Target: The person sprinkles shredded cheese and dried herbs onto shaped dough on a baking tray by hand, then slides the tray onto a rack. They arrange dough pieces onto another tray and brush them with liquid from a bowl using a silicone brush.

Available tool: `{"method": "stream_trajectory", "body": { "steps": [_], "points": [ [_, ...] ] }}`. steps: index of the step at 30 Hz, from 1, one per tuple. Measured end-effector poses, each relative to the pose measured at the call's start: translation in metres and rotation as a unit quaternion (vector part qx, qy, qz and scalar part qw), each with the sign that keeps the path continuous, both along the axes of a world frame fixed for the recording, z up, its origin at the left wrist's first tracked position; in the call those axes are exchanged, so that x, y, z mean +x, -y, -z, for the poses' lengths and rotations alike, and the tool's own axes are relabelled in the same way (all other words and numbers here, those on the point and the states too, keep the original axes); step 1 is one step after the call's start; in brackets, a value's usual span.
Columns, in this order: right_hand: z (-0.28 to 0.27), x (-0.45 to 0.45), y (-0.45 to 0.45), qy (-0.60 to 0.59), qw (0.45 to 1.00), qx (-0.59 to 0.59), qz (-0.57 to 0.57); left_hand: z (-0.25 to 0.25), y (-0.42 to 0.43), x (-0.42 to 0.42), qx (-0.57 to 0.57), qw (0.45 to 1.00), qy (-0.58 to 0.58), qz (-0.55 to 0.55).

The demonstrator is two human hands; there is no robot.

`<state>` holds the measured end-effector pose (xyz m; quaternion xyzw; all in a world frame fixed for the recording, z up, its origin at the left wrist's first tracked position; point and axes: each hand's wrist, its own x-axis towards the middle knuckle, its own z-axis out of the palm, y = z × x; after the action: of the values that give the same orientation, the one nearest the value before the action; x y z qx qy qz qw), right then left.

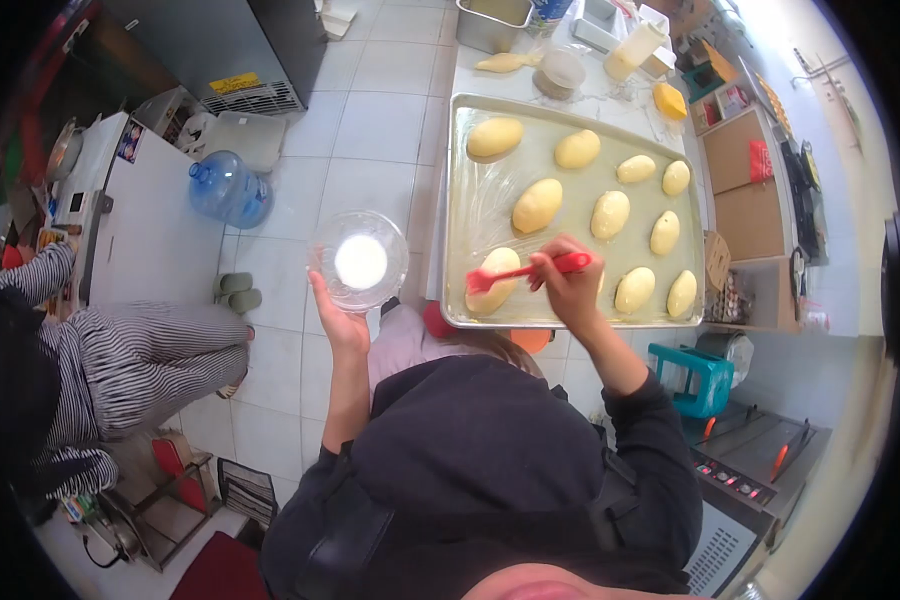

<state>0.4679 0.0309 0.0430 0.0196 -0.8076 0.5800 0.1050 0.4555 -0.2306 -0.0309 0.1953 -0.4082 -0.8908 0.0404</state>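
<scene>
My left hand [340,312] holds up a clear bowl [394,262] with white liquid [361,262] in it, left of the tray. In my right hand [568,280] is a red brush [573,262], its head resting on the dough piece [504,262] at the tray's near left corner. Several oval, pale yellow dough pieces lie in rows on the large metal tray [480,205]. One piece in the near row is mostly hidden behind my right hand.
Beyond the tray stand a metal container [490,35], a small bowl [560,72] and a squeeze bottle [634,50]. A person in striped trousers [165,365] is at the left, near a blue water bottle [232,190]. A teal stool [705,382] stands at the right.
</scene>
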Motion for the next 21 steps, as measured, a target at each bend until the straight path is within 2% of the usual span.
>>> {"method": "stream_trajectory", "body": {
  "steps": [3, 6, 9, 10, 13, 14, 18, 21],
  "points": [
    [0.018, -0.007, -0.001, 0.049, 0.998, -0.026, 0.003, 0.001, 0.001, 0.007, 0.030, 0.999, 0.004, -0.018],
    [0.030, -0.033, -0.033, 0.038, 0.993, 0.033, 0.109, -0.003, 0.001, 0.012, 0.013, 0.999, -0.006, -0.037],
    [0.022, -0.042, -0.047, -0.006, 0.985, -0.005, 0.174, -0.012, -0.002, 0.017, 0.007, 0.999, 0.001, -0.048],
    [0.024, -0.042, -0.049, -0.014, 0.985, 0.005, 0.172, -0.012, -0.004, 0.018, 0.009, 0.999, 0.001, -0.050],
    [0.031, -0.034, -0.031, 0.031, 0.990, -0.084, 0.106, -0.014, -0.008, 0.021, 0.011, 0.999, 0.004, -0.051],
    [0.034, -0.032, -0.025, 0.030, 0.994, -0.064, 0.086, -0.016, -0.010, 0.021, 0.009, 0.999, 0.005, -0.050],
    [0.045, -0.044, -0.047, 0.027, 0.987, -0.022, 0.156, -0.018, -0.016, 0.021, 0.001, 0.999, 0.005, -0.049],
    [0.038, -0.040, -0.068, -0.052, 0.977, -0.019, 0.204, -0.013, -0.017, 0.022, -0.001, 0.999, -0.010, -0.045]
  ]
}}
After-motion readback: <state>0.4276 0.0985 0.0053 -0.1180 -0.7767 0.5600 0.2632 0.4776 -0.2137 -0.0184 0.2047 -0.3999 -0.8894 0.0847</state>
